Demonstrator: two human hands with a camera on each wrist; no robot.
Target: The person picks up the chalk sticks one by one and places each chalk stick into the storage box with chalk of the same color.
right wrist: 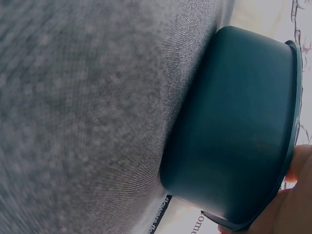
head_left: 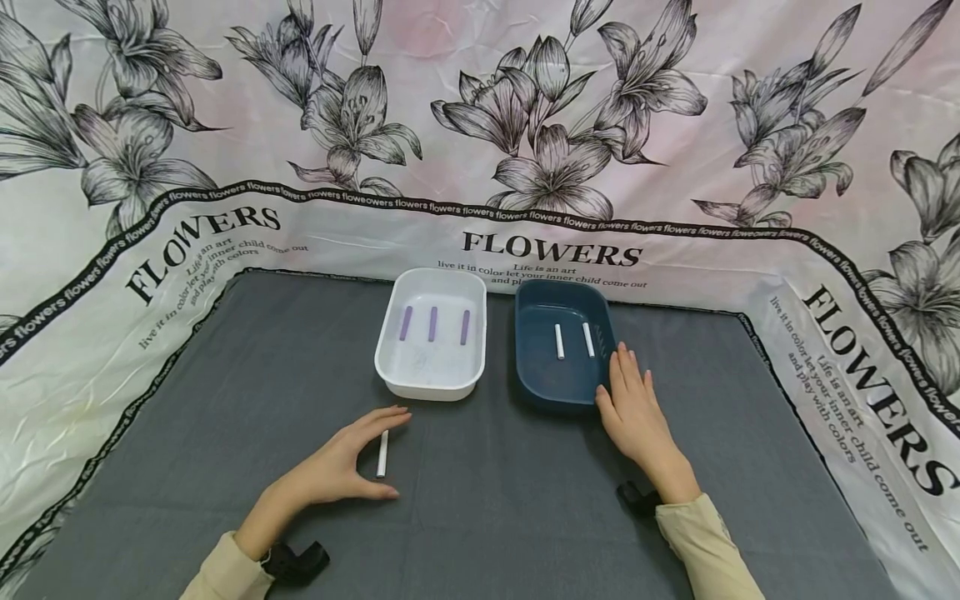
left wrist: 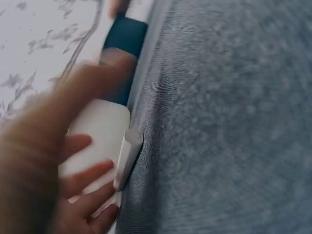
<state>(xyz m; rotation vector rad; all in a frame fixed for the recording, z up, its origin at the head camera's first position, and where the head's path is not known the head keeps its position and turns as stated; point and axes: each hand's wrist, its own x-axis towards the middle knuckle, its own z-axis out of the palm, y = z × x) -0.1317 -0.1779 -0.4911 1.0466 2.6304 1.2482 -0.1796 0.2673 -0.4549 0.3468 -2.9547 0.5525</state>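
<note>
My left hand (head_left: 337, 463) is spread in a wide C around a white chalk stick (head_left: 382, 454) lying on the grey cloth. A gap shows between thumb and fingers, and the chalk is not gripped. In the left wrist view, the same chalk (left wrist: 128, 160) stands out beside the blurred fingers. My right hand (head_left: 639, 423) rests against the right side of a dark blue tub (head_left: 558, 393), fingers fairly straight along its rim. Inside that tub lie two white chalk sticks (head_left: 558, 342). A white tub (head_left: 427, 388) beside it holds three purple chalk sticks (head_left: 432, 324).
Dark grey cloth (head_left: 480, 517) covers the work surface. A white flower-printed sheet with lettering (head_left: 551, 248) borders it at the back and sides. The two tubs stand side by side near the back edge, a narrow gap between them.
</note>
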